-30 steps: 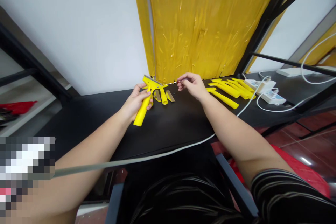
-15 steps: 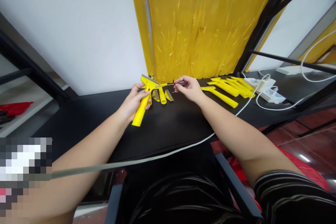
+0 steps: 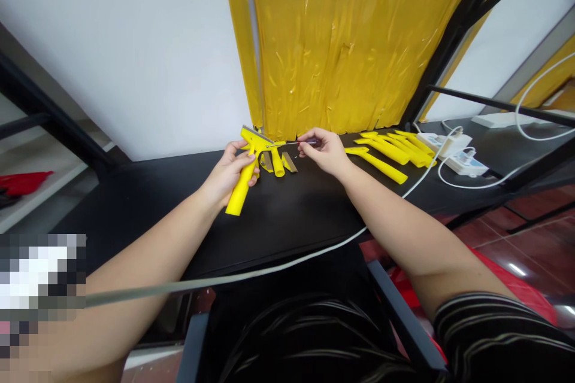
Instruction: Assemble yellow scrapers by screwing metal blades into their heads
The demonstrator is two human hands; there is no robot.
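My left hand [image 3: 232, 170] is wrapped round a yellow scraper [image 3: 241, 191], its wide head up and its handle slanting down toward me. A thin grey strip runs along the head's upper edge. In my right hand [image 3: 324, 152] is a screwdriver [image 3: 290, 143], pinched by the handle, its shaft pointing left. The tip meets the right part of the scraper's head, by a small screw. Just behind, another yellow scraper handle [image 3: 279, 166] lies on the black table [image 3: 278, 215], with a brownish flat piece [image 3: 289, 163] beside it.
Several yellow scrapers [image 3: 386, 152] lie to the right of my right hand. Beyond them sit white power strips [image 3: 462, 158] with cables. A white cable [image 3: 287, 264] crosses in front of me. Yellow plastic sheeting [image 3: 341, 42] hangs behind the table; black frame posts [image 3: 453, 36] stand at the sides.
Almost nothing differs. Both hands keep the scraper and the screwdriver in nearly the same place, the screwdriver's tip still against the head.
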